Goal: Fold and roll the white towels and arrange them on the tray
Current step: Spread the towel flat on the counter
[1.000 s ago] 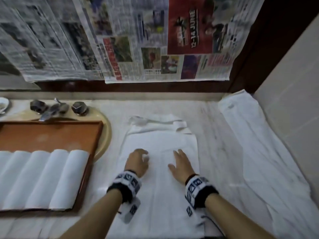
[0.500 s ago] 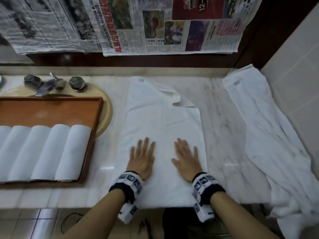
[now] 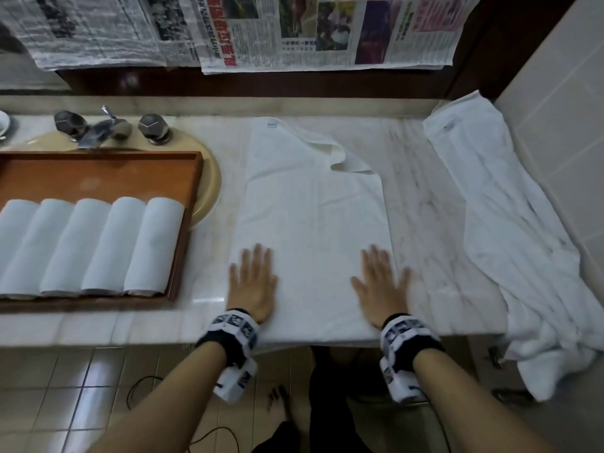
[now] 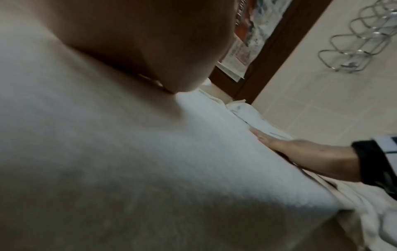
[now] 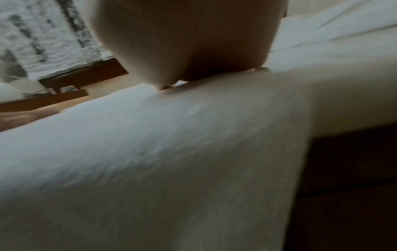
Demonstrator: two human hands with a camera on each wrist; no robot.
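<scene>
**A:** What is lying flat at the front edge of the marble counter point(image 3: 421, 204)?

**B:** A white towel point(image 3: 313, 207) is lying spread out there, its near end reaching the counter's front edge and its far end running toward the back edge, where 1 corner is curling over on the right.

**A:** And the hands?

**B:** Both are pressing palm-down on the towel's near end with fingers straight and spread, grasping nothing. The left hand point(image 3: 253, 286) is sitting at the towel's left border, the right hand point(image 3: 379, 286) at its right border, fingertips spilling onto bare marble. Both are blurring slightly.

**A:** What are the wrist cameras showing?

**B:** Each is looking across the terry cloth past the heel of its own palm; the left wrist view is catching the right hand lying flat on the far side.

**A:** Where are the finished ones sitting?

**B:** 5 rolled towels point(image 3: 98, 246) are lying side by side, touching, along the front of the wooden tray point(image 3: 98, 173), which is resting over the sink point(image 3: 210, 188) at the counter's left end.

**A:** Anything else?

**B:** A crumpled towel point(image 3: 510, 230) is trailing along the counter's right edge and hanging over the front corner. Newspaper sheets point(image 3: 294, 31) are hanging above the back edge, behind the faucet point(image 3: 108, 127).
</scene>
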